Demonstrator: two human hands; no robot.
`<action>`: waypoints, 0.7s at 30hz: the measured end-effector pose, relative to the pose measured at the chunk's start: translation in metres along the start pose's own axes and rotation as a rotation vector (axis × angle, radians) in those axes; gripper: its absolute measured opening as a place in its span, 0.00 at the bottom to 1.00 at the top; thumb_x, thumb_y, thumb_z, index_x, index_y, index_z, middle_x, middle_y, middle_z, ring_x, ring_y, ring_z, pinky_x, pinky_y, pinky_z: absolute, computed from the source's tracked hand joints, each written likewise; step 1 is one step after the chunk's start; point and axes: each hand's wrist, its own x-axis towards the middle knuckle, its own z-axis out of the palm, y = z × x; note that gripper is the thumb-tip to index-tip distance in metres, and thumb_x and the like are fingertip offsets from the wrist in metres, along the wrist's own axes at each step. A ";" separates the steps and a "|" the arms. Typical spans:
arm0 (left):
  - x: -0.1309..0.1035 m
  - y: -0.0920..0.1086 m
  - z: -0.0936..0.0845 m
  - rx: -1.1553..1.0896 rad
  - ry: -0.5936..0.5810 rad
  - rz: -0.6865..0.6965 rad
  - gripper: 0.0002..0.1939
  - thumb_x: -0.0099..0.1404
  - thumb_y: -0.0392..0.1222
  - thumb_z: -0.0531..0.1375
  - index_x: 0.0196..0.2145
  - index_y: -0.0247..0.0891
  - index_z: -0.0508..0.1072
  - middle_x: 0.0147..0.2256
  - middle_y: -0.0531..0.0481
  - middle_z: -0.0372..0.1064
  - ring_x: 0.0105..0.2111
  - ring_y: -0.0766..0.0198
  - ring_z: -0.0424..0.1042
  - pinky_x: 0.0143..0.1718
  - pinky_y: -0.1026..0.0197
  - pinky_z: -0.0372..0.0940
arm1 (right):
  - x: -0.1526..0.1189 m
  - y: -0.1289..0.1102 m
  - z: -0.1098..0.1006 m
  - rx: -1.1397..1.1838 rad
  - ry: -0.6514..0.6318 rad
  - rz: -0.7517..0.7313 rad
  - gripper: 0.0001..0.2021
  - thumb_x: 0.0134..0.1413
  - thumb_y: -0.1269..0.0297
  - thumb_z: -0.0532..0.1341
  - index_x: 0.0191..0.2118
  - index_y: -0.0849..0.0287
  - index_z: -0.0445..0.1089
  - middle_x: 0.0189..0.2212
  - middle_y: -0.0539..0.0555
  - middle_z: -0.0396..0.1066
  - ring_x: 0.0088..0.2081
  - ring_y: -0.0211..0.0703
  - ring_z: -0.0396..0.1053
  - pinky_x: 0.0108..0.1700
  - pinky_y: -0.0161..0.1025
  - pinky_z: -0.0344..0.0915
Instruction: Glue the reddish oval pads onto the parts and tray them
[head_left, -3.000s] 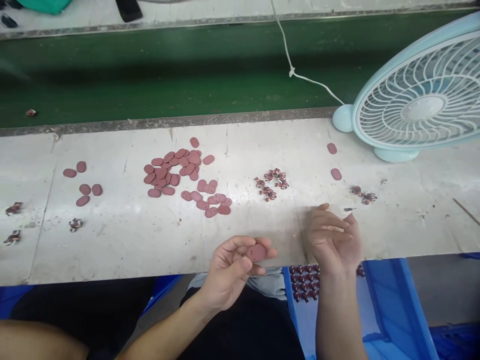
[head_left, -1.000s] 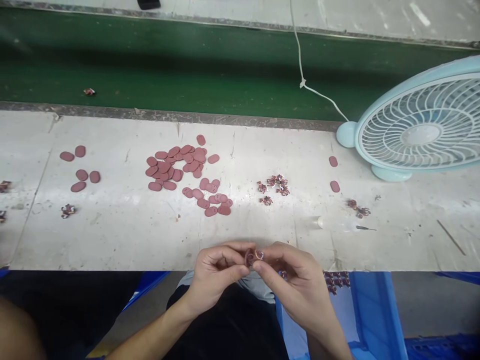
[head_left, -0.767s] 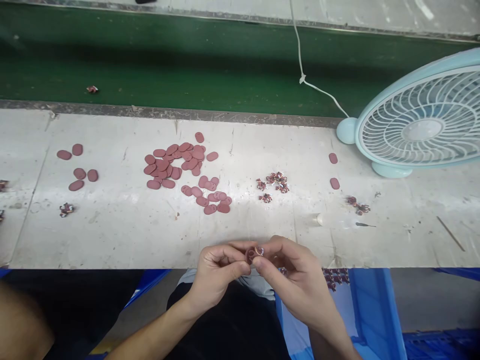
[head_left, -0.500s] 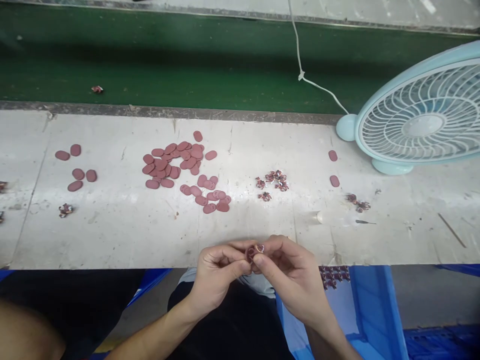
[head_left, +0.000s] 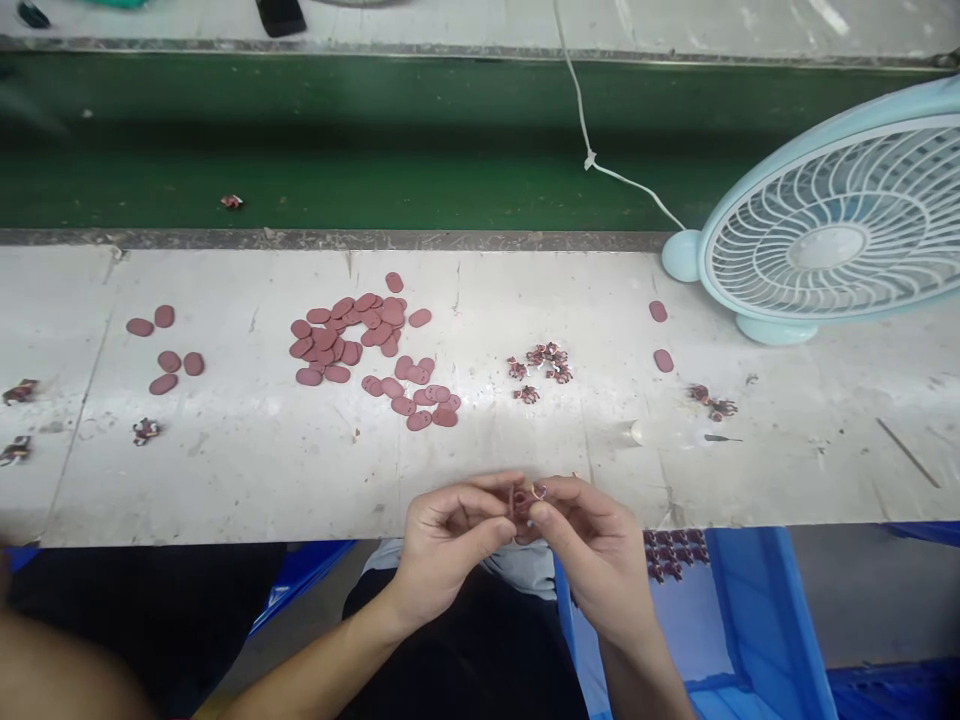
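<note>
My left hand (head_left: 454, 545) pinches a maroon oval disc (head_left: 512, 502), seen nearly edge-on, between thumb and fingers. My right hand (head_left: 592, 545) grips a small maroon figurine (head_left: 538, 492) with white and orange details, mostly covered by the fingertips. Disc and figurine are close together above the table's front edge; whether they touch is hard to make out. Beyond my hands lie a loose pile of maroon oval discs (head_left: 324, 340), a nearer group of discs with small holes (head_left: 418, 422) and a cluster of small figurines (head_left: 558, 373).
A light blue fan (head_left: 825, 245) stands at the right, its white cord (head_left: 630, 178) crossing the green strip (head_left: 450, 150). Near it lie a clear bottle (head_left: 660, 435) and figurines (head_left: 722, 409). Below the table is a blue bin (head_left: 780, 610) with rows of figurines. Another person's arm (head_left: 60, 670) shows lower left.
The view has shifted slightly, showing more of the far counter and left side. In my fingers the disc has turned more edge-on, and both hands sit slightly farther right in view.
</note>
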 end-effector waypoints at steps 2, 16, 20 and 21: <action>0.003 0.006 -0.005 0.115 -0.075 0.017 0.09 0.59 0.35 0.70 0.39 0.42 0.82 0.54 0.42 0.77 0.48 0.51 0.79 0.39 0.58 0.77 | -0.006 0.007 -0.015 0.057 0.059 0.004 0.04 0.61 0.64 0.67 0.42 0.51 0.78 0.33 0.50 0.79 0.31 0.38 0.78 0.34 0.34 0.77; 0.105 0.084 -0.072 1.784 -0.307 0.554 0.14 0.72 0.41 0.54 0.43 0.36 0.79 0.48 0.44 0.79 0.50 0.48 0.74 0.54 0.45 0.66 | -0.118 0.094 -0.200 -0.162 0.880 0.059 0.20 0.43 0.51 0.75 0.40 0.55 0.76 0.32 0.51 0.78 0.31 0.45 0.78 0.31 0.40 0.77; 0.109 0.091 -0.071 1.824 -0.171 0.393 0.08 0.67 0.45 0.59 0.34 0.43 0.76 0.38 0.56 0.78 0.37 0.59 0.74 0.37 0.60 0.64 | -0.148 0.135 -0.230 -0.323 0.953 0.195 0.14 0.59 0.55 0.67 0.43 0.60 0.73 0.37 0.52 0.76 0.36 0.42 0.76 0.39 0.43 0.76; 0.108 0.091 -0.073 1.784 -0.133 0.318 0.06 0.65 0.45 0.60 0.33 0.43 0.75 0.36 0.58 0.77 0.34 0.62 0.74 0.34 0.62 0.61 | -0.154 0.145 -0.236 -0.370 0.961 0.240 0.12 0.63 0.58 0.65 0.45 0.61 0.72 0.40 0.53 0.75 0.38 0.42 0.76 0.41 0.44 0.76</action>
